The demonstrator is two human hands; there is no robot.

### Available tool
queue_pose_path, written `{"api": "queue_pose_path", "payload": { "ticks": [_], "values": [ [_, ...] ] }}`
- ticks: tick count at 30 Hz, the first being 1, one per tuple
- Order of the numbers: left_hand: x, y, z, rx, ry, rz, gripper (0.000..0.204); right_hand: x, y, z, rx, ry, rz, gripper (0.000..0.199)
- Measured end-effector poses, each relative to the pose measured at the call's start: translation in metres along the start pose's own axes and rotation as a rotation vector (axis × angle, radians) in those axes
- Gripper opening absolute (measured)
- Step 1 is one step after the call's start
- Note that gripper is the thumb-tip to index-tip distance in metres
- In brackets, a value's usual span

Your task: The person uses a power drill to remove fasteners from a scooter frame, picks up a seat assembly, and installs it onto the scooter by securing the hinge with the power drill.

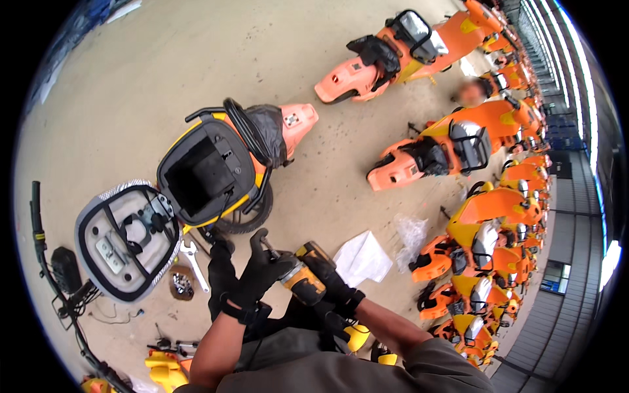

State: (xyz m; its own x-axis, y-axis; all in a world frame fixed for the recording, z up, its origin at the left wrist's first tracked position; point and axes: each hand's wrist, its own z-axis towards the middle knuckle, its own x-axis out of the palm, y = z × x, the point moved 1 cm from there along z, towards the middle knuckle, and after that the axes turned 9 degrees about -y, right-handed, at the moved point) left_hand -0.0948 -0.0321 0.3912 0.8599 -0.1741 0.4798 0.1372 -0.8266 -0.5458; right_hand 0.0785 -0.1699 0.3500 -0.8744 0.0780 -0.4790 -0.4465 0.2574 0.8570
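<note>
Right hand [331, 278] grips drill [303, 276]; left hand [259, 275] pinches its tip

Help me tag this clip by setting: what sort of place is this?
Probably a scooter assembly or repair yard. A long row of orange scooters stands on the concrete floor, one scooter has its seat flipped up, and gloved hands, left hand and right hand, hold a power drill.
</note>
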Motion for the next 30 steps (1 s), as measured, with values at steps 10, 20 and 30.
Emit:
{"api": "queue_pose_path", "payload": {
  "ticks": [10,20,30],
  "values": [
    [0.186,0.119,0.047,0.125,-0.004,0.565,0.089,-0.163,-0.083,-0.087,-0.018,-0.085,-0.353,0.069],
    [0.300,0.115,0.156,0.409,-0.091,1.058,0.092,-0.243,-0.121,-0.029,0.381,-0.240,0.015,0.093],
    [0.251,0.208,0.445,0.268,-0.045,0.787,0.096,-0.208,-0.358,0.151,0.411,-0.413,-0.178,0.070]
  ]
}}
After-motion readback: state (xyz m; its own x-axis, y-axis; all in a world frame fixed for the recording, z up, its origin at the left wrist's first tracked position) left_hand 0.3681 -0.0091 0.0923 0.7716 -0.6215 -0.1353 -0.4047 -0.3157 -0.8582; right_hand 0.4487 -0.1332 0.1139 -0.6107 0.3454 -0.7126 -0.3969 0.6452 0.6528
